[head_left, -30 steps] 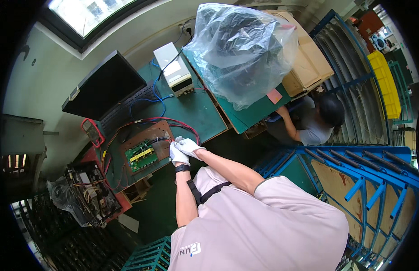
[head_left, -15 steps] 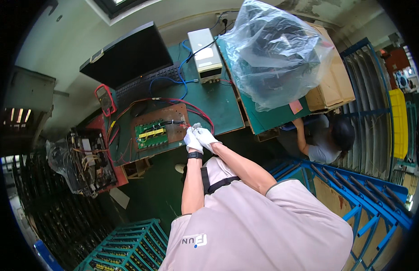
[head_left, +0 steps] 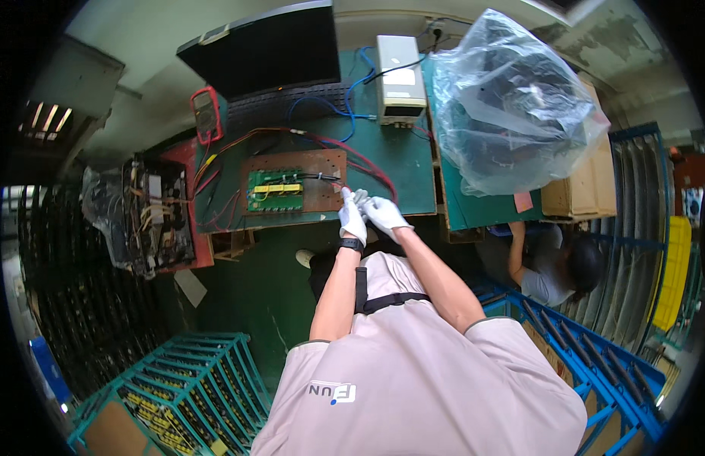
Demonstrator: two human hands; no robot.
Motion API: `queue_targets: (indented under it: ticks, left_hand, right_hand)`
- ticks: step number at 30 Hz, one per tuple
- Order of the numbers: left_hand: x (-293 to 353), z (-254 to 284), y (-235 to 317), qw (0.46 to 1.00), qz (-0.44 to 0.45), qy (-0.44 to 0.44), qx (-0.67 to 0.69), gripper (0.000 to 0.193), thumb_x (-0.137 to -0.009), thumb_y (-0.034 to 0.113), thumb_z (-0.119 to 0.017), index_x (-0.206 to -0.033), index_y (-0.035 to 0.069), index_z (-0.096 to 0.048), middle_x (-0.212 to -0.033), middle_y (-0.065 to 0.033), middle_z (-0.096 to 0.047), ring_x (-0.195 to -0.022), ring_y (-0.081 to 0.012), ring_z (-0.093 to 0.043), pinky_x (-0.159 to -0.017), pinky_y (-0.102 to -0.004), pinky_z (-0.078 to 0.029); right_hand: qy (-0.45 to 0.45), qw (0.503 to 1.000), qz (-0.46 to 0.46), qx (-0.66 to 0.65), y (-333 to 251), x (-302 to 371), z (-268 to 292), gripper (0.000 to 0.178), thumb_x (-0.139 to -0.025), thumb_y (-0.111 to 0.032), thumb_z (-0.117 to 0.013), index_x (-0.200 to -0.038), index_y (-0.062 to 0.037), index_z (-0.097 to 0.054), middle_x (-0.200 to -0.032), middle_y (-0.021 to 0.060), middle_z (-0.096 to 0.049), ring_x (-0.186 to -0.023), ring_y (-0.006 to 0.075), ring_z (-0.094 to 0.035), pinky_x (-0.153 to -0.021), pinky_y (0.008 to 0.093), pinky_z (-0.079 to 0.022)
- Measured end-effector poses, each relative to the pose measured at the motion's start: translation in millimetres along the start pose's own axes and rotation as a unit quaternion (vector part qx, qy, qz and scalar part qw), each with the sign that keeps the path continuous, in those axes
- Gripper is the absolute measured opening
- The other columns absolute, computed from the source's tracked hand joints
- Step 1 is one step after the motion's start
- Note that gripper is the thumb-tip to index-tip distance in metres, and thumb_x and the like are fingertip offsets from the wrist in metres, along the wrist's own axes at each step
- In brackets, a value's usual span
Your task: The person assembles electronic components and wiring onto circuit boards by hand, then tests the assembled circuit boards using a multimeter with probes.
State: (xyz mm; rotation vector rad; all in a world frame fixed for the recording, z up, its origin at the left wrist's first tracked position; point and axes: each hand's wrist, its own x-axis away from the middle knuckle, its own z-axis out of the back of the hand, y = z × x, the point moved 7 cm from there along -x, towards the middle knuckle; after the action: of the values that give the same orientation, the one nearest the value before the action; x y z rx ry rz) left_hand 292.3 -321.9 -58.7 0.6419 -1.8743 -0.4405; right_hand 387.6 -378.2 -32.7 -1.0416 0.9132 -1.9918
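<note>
My left hand [head_left: 352,219], in a white glove, is at the bench's front edge by the right end of a brown perforated board [head_left: 254,166]. Its fingers are closed near the red ends of a dark cable bundle [head_left: 311,176]; what they grip is too small to make out. Close beside it, my right hand [head_left: 384,215], also gloved, has its fingers closed toward the left fingertips, and anything in them is hidden. On the brown board lies a green circuit board [head_left: 276,199] with yellow components, from which the cable bundle runs toward my hands.
Behind are a monitor [head_left: 269,49], a keyboard [head_left: 292,102], a red multimeter [head_left: 206,115] and a pale box-shaped device [head_left: 400,72]. Red cables [head_left: 379,176] curve beside my hands. Plastic-wrapped equipment [head_left: 520,106] stands at right, near a co-worker [head_left: 554,262]. Opened equipment [head_left: 156,216] sits left.
The view has shifted, so the bench appears further right and higher. My hands stay by the cable ends, and the right one is now slightly further from the left.
</note>
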Motion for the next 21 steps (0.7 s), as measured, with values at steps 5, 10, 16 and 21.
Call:
queue_targets:
  ticks: [5, 10, 16, 21]
  left_hand:
    - [27.7, 37.7, -6.9, 0.99, 0.112, -0.038, -0.077, 0.086, -0.093, 0.077, -0.045, -0.146, 0.008, -0.046, -0.145, -0.0127, -0.055, -0.127, -0.0268, -0.056, -0.108, -0.0447, -0.042]
    - [44.1, 122.5, 5.5, 0.991, 0.105, -0.058, 0.055, 0.062, -0.097, 0.059, -0.059, -0.132, 0.007, -0.059, -0.122, -0.0076, -0.068, -0.099, -0.0199, -0.066, -0.089, -0.0372, -0.054]
    - [97.6, 312.8, -9.2, 0.978, 0.021, 0.167, 0.127, 0.039, -0.096, 0.042, -0.067, -0.108, 0.005, -0.066, -0.097, -0.0075, -0.066, -0.087, -0.0219, -0.063, -0.079, -0.0358, -0.055]
    - [178.4, 450.9, -89.3, 0.902, -0.068, 0.336, 0.264, 0.026, -0.097, 0.028, -0.06, -0.076, 0.012, -0.061, -0.061, -0.0021, -0.058, -0.048, -0.0177, -0.053, -0.045, -0.0329, -0.045]
  right_hand:
    - [0.077, 0.924, 0.071, 0.368, -5.2, -16.4, 72.5, 0.033, -0.092, -0.04, -0.062, -0.089, -0.0084, -0.071, -0.093, 0.0178, -0.071, -0.086, 0.0376, -0.069, -0.078, 0.0504, -0.054]
    - [0.203, 0.881, 0.226, 0.363, -52.0, -44.5, 85.9, 0.039, -0.087, -0.035, -0.072, -0.113, -0.0066, -0.067, -0.098, 0.0158, -0.066, -0.092, 0.0355, -0.065, -0.081, 0.0482, -0.051]
    - [0.073, 0.877, 0.373, 0.296, -207.1, -72.8, -71.6, 0.051, -0.083, -0.041, -0.074, -0.119, -0.006, -0.064, -0.101, 0.0172, -0.066, -0.094, 0.0363, -0.065, -0.081, 0.0492, -0.053]
    - [-0.11, 0.86, 0.294, 0.402, -236.4, -86.5, -172.8, 0.054, -0.079, -0.043, -0.077, -0.116, -0.0047, -0.064, -0.111, 0.0219, -0.068, -0.102, 0.0409, -0.065, -0.085, 0.0517, -0.052]
